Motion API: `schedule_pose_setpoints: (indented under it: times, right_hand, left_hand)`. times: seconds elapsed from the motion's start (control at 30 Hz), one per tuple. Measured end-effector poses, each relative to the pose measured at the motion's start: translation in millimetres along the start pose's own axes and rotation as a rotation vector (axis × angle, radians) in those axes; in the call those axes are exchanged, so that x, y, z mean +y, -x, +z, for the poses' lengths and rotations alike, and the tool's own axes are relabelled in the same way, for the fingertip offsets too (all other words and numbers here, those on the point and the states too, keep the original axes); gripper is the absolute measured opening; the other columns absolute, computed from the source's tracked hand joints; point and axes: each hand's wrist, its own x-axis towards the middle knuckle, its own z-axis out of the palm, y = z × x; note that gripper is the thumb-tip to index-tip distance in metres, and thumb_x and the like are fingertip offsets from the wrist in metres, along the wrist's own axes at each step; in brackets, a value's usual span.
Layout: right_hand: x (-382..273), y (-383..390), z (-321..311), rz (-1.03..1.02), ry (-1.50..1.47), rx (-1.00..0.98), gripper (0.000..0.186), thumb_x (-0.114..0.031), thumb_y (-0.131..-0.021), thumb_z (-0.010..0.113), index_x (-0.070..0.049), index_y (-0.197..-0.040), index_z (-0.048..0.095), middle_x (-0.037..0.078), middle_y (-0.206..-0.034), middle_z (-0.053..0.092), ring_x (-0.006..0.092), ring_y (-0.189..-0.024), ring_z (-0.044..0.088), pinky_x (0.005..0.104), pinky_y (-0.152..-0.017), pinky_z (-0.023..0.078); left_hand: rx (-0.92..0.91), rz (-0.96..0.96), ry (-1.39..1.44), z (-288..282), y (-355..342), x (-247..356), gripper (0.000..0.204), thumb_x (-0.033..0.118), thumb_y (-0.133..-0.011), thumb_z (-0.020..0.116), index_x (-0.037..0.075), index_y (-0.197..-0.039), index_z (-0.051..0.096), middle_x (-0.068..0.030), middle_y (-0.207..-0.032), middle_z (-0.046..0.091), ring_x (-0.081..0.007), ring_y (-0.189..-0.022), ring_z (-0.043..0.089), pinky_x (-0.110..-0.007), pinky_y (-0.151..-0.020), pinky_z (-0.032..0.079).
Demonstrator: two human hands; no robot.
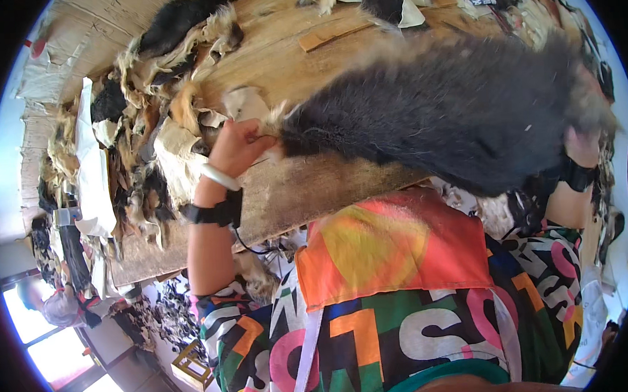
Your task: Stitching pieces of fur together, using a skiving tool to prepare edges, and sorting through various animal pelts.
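A large dark fur pelt (429, 114) with paler edges is stretched between my two hands above the wooden table. My left hand (238, 147) pinches its narrow pale end, fingers pressed together. At the pelt's wide right end is my right hand (581, 146), partly covered by the fur and blurred; it grips the edge there. Just beyond my left hand lies a pale scrap of hide (247, 104) on the tabletop.
Fur scraps (132, 134) in black, tan and white pile up along the table's left side, beside a white sheet (92, 163). More pelts (390, 3) and a flat wooden strip (335, 32) lie at the far side. Another person (59, 305) is at the lower left, near windows.
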Motion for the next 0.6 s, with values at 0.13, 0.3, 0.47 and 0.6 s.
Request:
schedule_pose_setpoints:
  times: [0.13,0.3,0.47,0.6]
  right_hand:
    - [50,-2,-35,0.248,-0.175,0.08,0.037,-0.024,-0.089,0.066,0.0,-0.117,0.062,0.01,-0.108,0.061,0.0207,-0.096,0.058,0.0332,-0.081,0.047]
    - [138,-55,-9,0.516,-0.283,-0.02,0.043,-0.024,-0.091,0.065,0.0,-0.125,0.058,0.01,-0.123,0.059,0.0197,-0.11,0.057,0.0315,-0.091,0.046]
    - [216,-71,47,0.438,0.205,-0.157,0.039,-0.018,-0.093,0.063,0.001,-0.126,0.059,0.009,-0.128,0.06,0.019,-0.117,0.055,0.031,-0.098,0.043]
    - [233,-74,47,0.489,0.399,-0.146,0.037,-0.017,-0.094,0.06,0.001,-0.127,0.058,0.008,-0.121,0.063,0.0195,-0.116,0.056,0.0318,-0.098,0.043]
  left_hand:
    - [-0.095,0.072,0.69,-56,47,5,0.017,0.006,-0.085,0.068,0.001,-0.102,0.069,0.0021,-0.09,0.065,-0.0068,-0.078,0.059,-0.024,-0.072,0.046]
    - [-0.08,-0.211,0.488,-107,73,-18,0.023,0.016,-0.089,0.068,0.001,-0.107,0.067,0.0041,-0.093,0.062,-0.0052,-0.088,0.055,-0.02,-0.078,0.042]
    - [-0.036,-0.306,0.535,-61,70,-92,0.029,0.019,-0.089,0.073,0.0,-0.108,0.062,0.0026,-0.091,0.062,-0.0073,-0.084,0.055,-0.024,-0.075,0.046]
    - [-0.001,-0.292,0.279,-44,96,-140,0.027,0.013,-0.08,0.077,-0.001,-0.099,0.063,0.0039,-0.082,0.053,-0.0093,-0.076,0.047,-0.027,-0.069,0.042]
